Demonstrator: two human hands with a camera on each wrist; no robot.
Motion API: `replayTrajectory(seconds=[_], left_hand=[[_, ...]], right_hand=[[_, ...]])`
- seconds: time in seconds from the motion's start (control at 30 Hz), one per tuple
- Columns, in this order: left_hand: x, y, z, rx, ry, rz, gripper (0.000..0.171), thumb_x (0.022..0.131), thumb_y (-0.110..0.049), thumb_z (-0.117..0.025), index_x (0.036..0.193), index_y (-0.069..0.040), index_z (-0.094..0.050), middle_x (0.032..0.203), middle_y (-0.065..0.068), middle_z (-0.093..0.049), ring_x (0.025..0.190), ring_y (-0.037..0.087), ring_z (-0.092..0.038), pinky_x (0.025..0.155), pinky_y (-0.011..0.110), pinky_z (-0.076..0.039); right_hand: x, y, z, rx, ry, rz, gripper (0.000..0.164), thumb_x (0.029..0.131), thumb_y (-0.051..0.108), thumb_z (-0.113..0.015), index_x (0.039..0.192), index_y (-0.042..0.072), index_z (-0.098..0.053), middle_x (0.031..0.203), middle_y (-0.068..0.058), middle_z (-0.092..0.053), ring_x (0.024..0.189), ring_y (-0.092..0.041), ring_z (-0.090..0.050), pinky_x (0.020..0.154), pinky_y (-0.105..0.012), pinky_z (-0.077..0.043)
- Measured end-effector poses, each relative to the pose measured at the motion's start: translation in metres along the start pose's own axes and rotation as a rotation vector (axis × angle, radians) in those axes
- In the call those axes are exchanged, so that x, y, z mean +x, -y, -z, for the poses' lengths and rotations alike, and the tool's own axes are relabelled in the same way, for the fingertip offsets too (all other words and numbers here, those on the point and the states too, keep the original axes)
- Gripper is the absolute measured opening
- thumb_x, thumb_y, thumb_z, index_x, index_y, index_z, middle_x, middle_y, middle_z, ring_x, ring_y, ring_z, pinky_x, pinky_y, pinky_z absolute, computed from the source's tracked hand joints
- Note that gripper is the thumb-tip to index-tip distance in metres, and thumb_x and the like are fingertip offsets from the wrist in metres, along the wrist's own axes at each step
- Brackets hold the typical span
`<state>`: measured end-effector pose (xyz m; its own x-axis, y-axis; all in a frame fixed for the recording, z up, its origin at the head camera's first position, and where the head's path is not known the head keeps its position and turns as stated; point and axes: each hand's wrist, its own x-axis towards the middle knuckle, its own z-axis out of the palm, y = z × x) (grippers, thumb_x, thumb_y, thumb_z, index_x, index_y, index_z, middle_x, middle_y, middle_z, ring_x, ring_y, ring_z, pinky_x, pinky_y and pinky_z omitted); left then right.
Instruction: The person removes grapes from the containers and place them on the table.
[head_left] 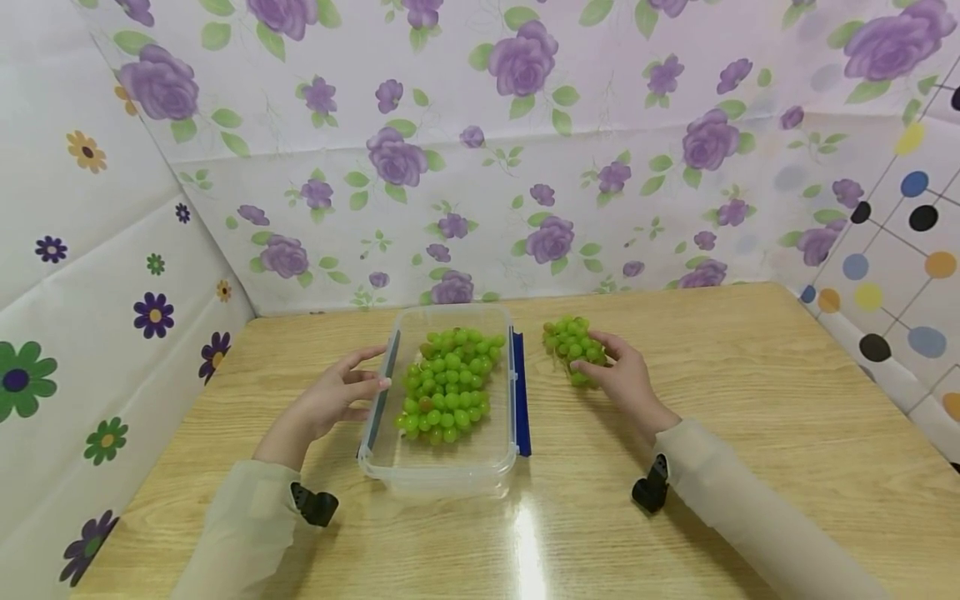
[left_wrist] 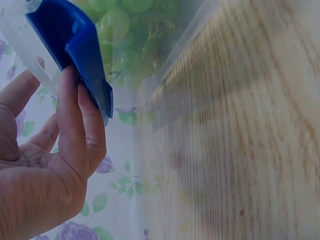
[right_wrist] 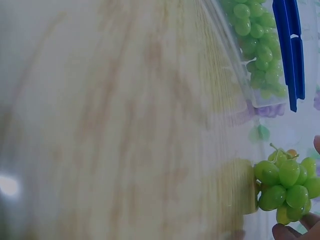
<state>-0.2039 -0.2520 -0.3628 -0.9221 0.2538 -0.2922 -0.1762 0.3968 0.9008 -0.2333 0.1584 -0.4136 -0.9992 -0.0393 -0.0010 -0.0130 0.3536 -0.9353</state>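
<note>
A clear plastic food container [head_left: 438, 473] with blue side latches stands on the table, and green grapes [head_left: 450, 383] lie in bunches inside it. My left hand [head_left: 341, 396] is at the container's left side, fingertips touching its rim and the blue latch [left_wrist: 90, 55]. To the right of the container, my right hand [head_left: 624, 371] grips a smaller bunch of green grapes [head_left: 573, 340] between thumb and fingers. That bunch [right_wrist: 287, 182] shows its stem in the right wrist view, close over the table, while most of the hand lies outside that picture.
The wooden table [head_left: 720, 392] runs back to a wall covering [head_left: 457, 108] with purple flowers. Patterned sheets also close off the left and right sides. A second blue latch [head_left: 522, 400] hangs down along the container's right side.
</note>
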Motion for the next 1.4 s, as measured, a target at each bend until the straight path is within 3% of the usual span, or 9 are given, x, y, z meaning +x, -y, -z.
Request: replayTrajectory(seconds=[0.27, 0.67, 0.93, 1.4], left_hand=[[0.0, 0.001, 0.0, -0.001, 0.002, -0.005, 0.073, 0.094, -0.034, -0.061, 0.153, -0.026, -0.019, 0.144, 0.022, -0.03, 0.12, 0.031, -0.046, 0.084, 0.036, -0.05], [0.0, 0.002, 0.001, 0.002, -0.001, -0.013, 0.073, 0.094, -0.034, -0.061, 0.153, -0.027, -0.019, 0.146, 0.022, -0.029, 0.124, 0.033, -0.044, 0.085, 0.037, -0.05], [-0.002, 0.005, 0.001, -0.014, 0.003, -0.007, 0.073, 0.094, -0.035, -0.06, 0.153, -0.026, -0.019, 0.147, 0.023, -0.027, 0.127, 0.035, -0.041, 0.085, 0.036, -0.05], [0.001, 0.004, 0.0, -0.01, 0.003, -0.018, 0.073, 0.094, -0.036, -0.06, 0.153, -0.025, -0.019, 0.137, 0.019, -0.036, 0.116, 0.026, -0.048, 0.083, 0.034, -0.05]], right_hand=[[0.0, 0.001, 0.001, -0.029, -0.002, 0.023, 0.066, 0.089, 0.022, -0.069, 0.145, 0.008, -0.038, 0.154, -0.015, -0.027, 0.141, -0.038, -0.023, 0.111, -0.049, -0.028], [0.003, 0.003, 0.002, -0.159, -0.052, 0.12, 0.062, 0.087, 0.023, -0.071, 0.141, 0.005, -0.044, 0.148, -0.017, -0.036, 0.136, -0.038, -0.031, 0.107, -0.055, -0.03], [0.0, 0.011, 0.0, -0.214, -0.032, 0.243, 0.061, 0.085, 0.017, -0.073, 0.138, 0.002, -0.047, 0.142, -0.02, -0.043, 0.133, -0.037, -0.036, 0.105, -0.055, -0.032], [-0.015, 0.035, -0.005, -0.311, -0.043, 0.303, 0.061, 0.082, 0.014, -0.075, 0.135, -0.002, -0.049, 0.138, -0.023, -0.046, 0.129, -0.04, -0.041, 0.105, -0.054, -0.033]])
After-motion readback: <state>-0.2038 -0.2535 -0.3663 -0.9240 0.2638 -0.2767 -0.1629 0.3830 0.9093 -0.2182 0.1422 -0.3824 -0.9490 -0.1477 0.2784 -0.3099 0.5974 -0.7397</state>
